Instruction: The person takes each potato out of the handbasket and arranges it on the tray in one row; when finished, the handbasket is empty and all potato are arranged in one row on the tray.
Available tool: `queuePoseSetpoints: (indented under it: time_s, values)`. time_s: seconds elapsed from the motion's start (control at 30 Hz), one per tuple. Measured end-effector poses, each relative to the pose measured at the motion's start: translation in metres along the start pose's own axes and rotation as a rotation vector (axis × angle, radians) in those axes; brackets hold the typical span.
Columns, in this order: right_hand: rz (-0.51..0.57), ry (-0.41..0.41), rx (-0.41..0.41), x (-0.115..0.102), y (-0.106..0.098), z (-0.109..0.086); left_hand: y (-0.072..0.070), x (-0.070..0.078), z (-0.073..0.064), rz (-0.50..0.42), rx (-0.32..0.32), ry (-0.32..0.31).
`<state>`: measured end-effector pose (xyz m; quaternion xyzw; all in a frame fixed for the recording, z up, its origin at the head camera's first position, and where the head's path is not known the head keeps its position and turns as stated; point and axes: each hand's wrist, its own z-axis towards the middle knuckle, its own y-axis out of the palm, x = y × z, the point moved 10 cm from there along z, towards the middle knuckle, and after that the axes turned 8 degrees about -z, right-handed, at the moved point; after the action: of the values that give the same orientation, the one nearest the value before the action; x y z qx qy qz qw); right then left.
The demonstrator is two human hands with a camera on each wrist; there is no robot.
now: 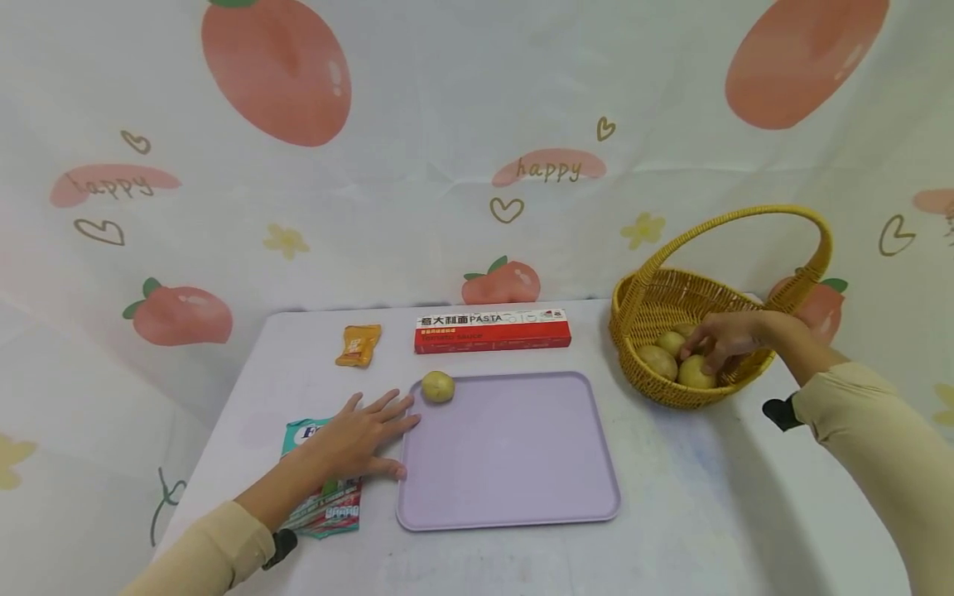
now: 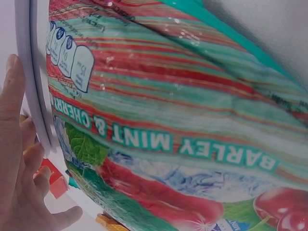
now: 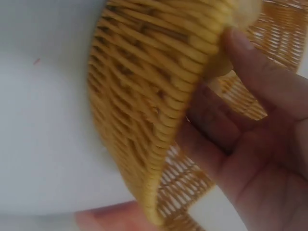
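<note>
My right hand point(image 1: 726, 335) reaches down into a yellow wicker basket point(image 1: 656, 294). Its thumb and fingers curl about a potato point(image 1: 696, 372) near the front rim, and the fingertips are partly hidden behind the basket wall in the right wrist view. More potatoes point(image 1: 657, 362) lie beside it. A single potato point(image 1: 437, 386) sits in the upper left corner of a pale purple tray point(image 1: 514, 455). With fingers spread, my left hand point(image 1: 361, 434) lies at the tray's left edge, its wrist over a green and red candy bag point(image 2: 168, 96).
Behind the tray lies a red and white pasta box point(image 1: 492, 331). An orange wrapped packet point(image 1: 358, 345) is at the back left of the white table point(image 1: 507, 563). The basket's tall handle point(image 1: 745, 213) arches above the right hand. A printed curtain point(image 1: 417, 207) hangs behind.
</note>
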<state>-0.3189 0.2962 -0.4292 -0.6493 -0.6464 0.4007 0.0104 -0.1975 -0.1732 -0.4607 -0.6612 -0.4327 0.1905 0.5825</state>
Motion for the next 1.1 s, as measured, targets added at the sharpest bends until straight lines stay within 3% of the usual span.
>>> queuePoseSetpoints:
  time_s: [0.33, 0.63, 0.87, 1.1]
  values:
    - [-0.190, -0.212, 0.175, -0.049, -0.021, -0.025, 0.003, -0.001, 0.001, 0.006, -0.008, -0.010]
    - [-0.183, -0.394, 0.212, -0.105, -0.029, -0.045, 0.002, -0.001, 0.001, 0.016, -0.005, -0.002]
    - [-0.195, -0.492, 0.218, -0.147, -0.018, -0.033, 0.001, 0.000, 0.000, 0.013, -0.005, 0.001]
    - [-0.144, -0.550, 0.232, -0.174, -0.001, -0.004, 0.000, 0.001, 0.000, 0.011, -0.005, 0.002]
